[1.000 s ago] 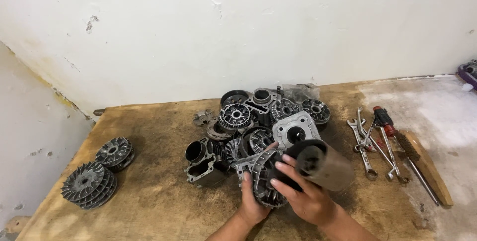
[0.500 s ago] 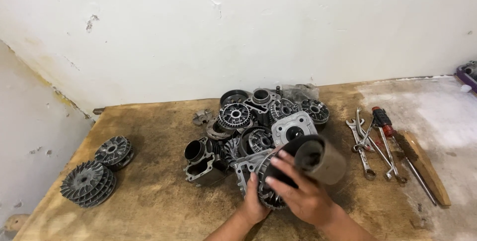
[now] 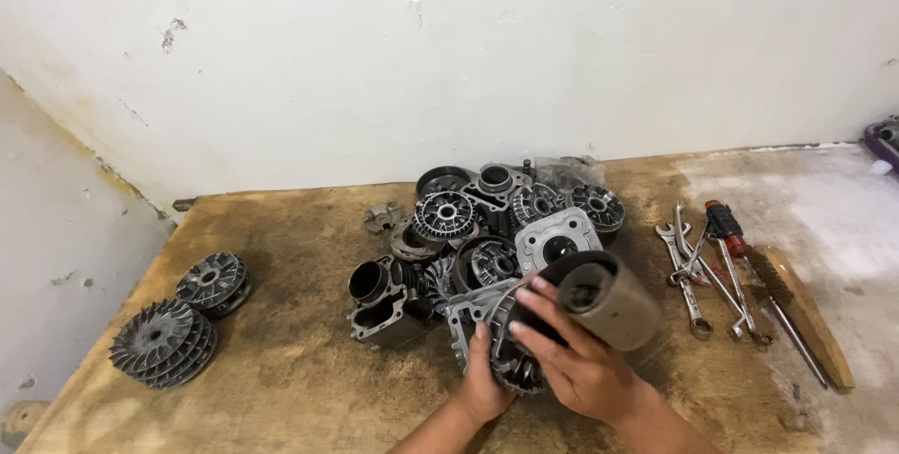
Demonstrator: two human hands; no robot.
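Head view only:

Cylinder: dark metal cylinder (image 3: 609, 300) held above the worktop (image 3: 281, 370), just below frame centre, at 5 o'clock from the parts pile.
Axis: long axis runs approx 10 to 4 o'clock; open bore end faces up-left toward the camera, closed-looking far end points to 4 o'clock, tilted.
Right hand: right hand (image 3: 581, 370) comes in from 6 o'clock, fingers (image 3: 534, 309) curled about the cylinder's near end from the left side, thumb hidden behind it. Closed grip, fingers wrapped, not spread.
Left hand: left hand (image 3: 482, 384) lies lower-left of the right, thumb (image 3: 480, 342) up against a finned round part (image 3: 510, 365) at the pile's front edge. Rest of its fingers hidden under the part and the right hand; can't tell how far they close.
Pile: heap of grey engine parts (image 3: 487, 229) at 12 o'clock from the hands, incl. a finned cylinder block (image 3: 384, 300) at its 8 o'clock.
Left side: two finned discs (image 3: 164, 342) and (image 3: 213, 283) at 9 o'clock, well apart from the pile.
Right side: spanners (image 3: 688, 267), red-handled screwdriver (image 3: 726, 225) and a wooden-handled brush (image 3: 801, 314) at 3 o'clock, near the cylinder, not touching.
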